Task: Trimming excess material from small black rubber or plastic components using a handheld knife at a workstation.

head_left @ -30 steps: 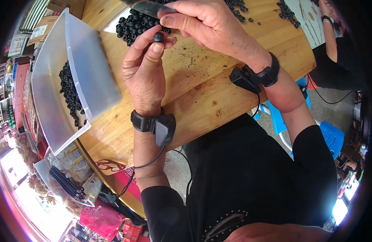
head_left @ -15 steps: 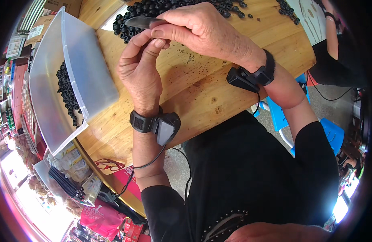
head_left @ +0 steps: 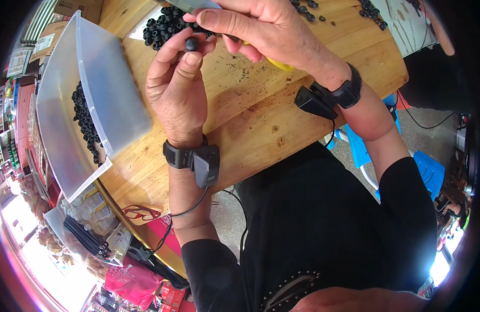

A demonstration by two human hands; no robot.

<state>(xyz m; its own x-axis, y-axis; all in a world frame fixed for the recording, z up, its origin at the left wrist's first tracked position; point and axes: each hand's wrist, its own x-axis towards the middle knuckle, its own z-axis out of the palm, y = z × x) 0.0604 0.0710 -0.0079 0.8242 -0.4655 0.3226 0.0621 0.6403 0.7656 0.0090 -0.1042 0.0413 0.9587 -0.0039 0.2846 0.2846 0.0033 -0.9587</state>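
Note:
Between the thumb and fingers of my left hand [head_left: 178, 101] is a small round black piece [head_left: 191, 44], its smooth domed side showing. My right hand [head_left: 273, 34] grips a knife [head_left: 192, 4] above and to the right of it. The knife's grey blade points left near the top edge, and part of its yellow handle [head_left: 280, 65] shows under the palm. Blade and black piece are apart. Behind my hands lies a pile of similar hollow black pieces [head_left: 156, 30], partly hidden by them.
A clear plastic bin [head_left: 117, 83] stands on the left, with many black pieces [head_left: 84, 114] inside. Dark crumbs dot the wooden table [head_left: 250, 145]. Red-framed glasses [head_left: 141, 212] lie at its near left edge. Another person's arm [head_left: 440, 26] shows at far right.
My right hand has moved up and right, carrying the knife away from my left fingers. My left hand has turned slightly, bringing the black piece into view.

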